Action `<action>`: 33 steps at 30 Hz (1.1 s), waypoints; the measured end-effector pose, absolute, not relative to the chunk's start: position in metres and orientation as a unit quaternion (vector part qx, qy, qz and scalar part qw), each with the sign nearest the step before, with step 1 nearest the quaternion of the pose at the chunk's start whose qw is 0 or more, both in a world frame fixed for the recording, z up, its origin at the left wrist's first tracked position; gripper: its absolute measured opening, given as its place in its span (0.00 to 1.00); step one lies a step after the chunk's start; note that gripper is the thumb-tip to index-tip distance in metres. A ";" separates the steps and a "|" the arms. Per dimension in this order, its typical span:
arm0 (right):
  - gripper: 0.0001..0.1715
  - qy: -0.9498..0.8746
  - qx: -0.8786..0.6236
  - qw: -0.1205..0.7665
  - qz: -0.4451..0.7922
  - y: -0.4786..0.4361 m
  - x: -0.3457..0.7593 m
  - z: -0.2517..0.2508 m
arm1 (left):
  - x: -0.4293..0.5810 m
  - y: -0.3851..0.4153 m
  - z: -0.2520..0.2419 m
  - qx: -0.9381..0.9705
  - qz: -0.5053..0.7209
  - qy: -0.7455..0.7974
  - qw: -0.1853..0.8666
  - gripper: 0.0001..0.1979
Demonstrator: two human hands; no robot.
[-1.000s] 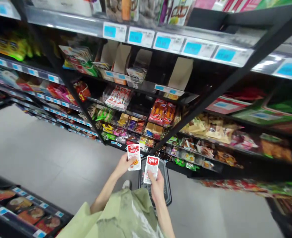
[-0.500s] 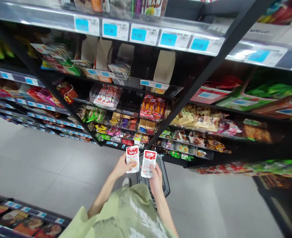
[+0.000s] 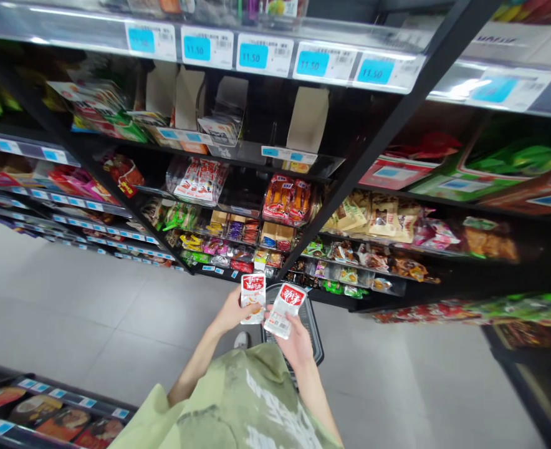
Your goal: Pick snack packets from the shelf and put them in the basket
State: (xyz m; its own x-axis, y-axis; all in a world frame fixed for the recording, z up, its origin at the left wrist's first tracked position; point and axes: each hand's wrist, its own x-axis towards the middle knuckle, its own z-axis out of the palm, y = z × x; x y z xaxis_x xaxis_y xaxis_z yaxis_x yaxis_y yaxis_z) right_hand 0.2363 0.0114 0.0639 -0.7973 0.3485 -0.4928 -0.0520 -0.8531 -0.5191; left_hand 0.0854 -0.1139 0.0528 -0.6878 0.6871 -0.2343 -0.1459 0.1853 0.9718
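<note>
In my left hand [image 3: 231, 312] is a small red-and-white snack packet [image 3: 253, 293], upright, with the thumb across its lower front. A second red-and-white snack packet [image 3: 285, 305] lies tilted to the right in my right hand [image 3: 298, 342], its fingers behind and at the lower edge. The two packets are side by side at the same height, very close together near their lower ends. Below them on the floor stands a dark shopping basket [image 3: 316, 337], partly hidden by my hands and the packets.
Black shelving [image 3: 350, 178] rises in front, filled with bagged snacks and blue price tags. A bin of red snack packets [image 3: 201, 181] sits on a middle shelf. Grey tiled floor [image 3: 130, 312] spreads both sides. A low display [image 3: 65, 399] stands behind on the left. One shoe [image 3: 241, 340] shows.
The packet in my right hand has turned from nearly upright to leaning right, and my right fingers have shifted beneath it. My left hand holds its packet much as before.
</note>
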 end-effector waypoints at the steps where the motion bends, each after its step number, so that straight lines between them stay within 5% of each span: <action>1: 0.27 -0.248 -0.303 0.106 0.914 0.012 0.236 0.063 | 0.085 -0.114 0.051 0.196 0.608 0.688 0.344 0.21; 5: 0.36 -0.254 -0.316 0.139 0.904 0.015 0.235 0.065 | 0.087 -0.113 0.045 0.194 0.614 0.675 0.361 0.22; 19: 0.27 -0.390 -0.458 0.240 0.762 0.007 0.234 0.038 | 0.094 -0.116 0.049 0.193 0.602 0.654 0.415 0.26; 33: 0.28 -0.402 -0.446 0.219 0.769 0.005 0.235 0.048 | 0.095 -0.122 0.051 0.197 0.609 0.639 0.427 0.28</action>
State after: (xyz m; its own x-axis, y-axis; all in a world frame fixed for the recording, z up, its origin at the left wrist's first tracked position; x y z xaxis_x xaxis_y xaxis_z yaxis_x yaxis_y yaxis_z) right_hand 0.2346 0.0046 0.0480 -0.5067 0.6949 -0.5103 0.0211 -0.5817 -0.8131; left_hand 0.0950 -0.1218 0.0505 -0.5581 0.7712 -0.3063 -0.2685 0.1815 0.9460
